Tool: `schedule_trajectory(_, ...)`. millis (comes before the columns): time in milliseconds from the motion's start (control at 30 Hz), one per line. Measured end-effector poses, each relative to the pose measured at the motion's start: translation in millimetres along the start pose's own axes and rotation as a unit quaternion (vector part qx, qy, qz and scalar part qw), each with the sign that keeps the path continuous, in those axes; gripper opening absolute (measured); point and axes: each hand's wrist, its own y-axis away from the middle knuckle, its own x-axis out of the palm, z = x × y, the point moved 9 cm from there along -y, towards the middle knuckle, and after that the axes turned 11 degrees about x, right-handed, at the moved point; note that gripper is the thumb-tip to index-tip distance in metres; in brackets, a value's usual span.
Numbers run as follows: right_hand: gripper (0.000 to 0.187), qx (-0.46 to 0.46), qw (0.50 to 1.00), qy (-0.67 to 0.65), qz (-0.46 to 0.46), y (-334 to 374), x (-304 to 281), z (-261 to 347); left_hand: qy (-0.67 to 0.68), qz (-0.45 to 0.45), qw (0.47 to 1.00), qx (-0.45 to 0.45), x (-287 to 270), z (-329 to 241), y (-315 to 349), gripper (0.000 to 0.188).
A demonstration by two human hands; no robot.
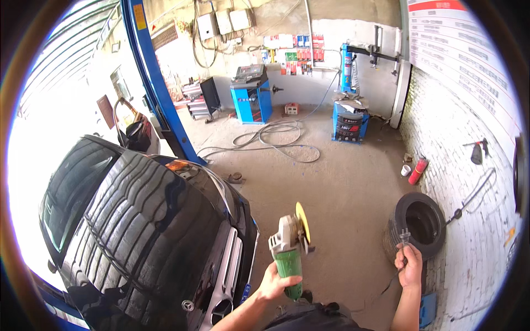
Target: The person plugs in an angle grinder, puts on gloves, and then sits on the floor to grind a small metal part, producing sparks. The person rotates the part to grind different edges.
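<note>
My left hand (274,283) grips the green body of an angle polisher (288,248), held upright with its yellow pad (302,220) facing right. My right hand (410,267) holds the tool's power plug (404,236) up, and the black cord hangs down from it toward my legs. Both hands are in front of the black car's nose (165,220), over the concrete floor.
A black car fills the lower left. A tyre (417,223) leans on the white brick wall at right, near a red extinguisher (418,170) and a cup. A blue lift post (157,83), hoses on the floor (270,138) and blue tyre machines (251,94) stand farther back.
</note>
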Motion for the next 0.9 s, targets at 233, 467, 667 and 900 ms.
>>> schedule_trajectory(233,0.028,-0.026,0.997,-0.058,-0.04,-220.9,18.8,48.7,0.029,-0.025,0.999,0.006,-47.7,16.5,-217.8,0.047)
schedule_trajectory(467,0.03,0.054,0.995,-0.074,0.036,-509.1,139.7,20.6,0.005,-0.121,0.992,0.029,-139.4,21.1,-410.8,0.043)
schedule_trajectory(667,0.027,0.124,0.982,-0.038,0.139,-728.2,342.6,16.8,-0.065,-0.262,0.961,0.051,-239.8,-12.6,-531.6,0.04)
schedule_trajectory(900,0.032,0.092,0.941,0.102,0.308,-921.3,562.1,8.3,-0.037,-0.367,0.928,0.059,-377.1,11.8,-697.6,0.043)
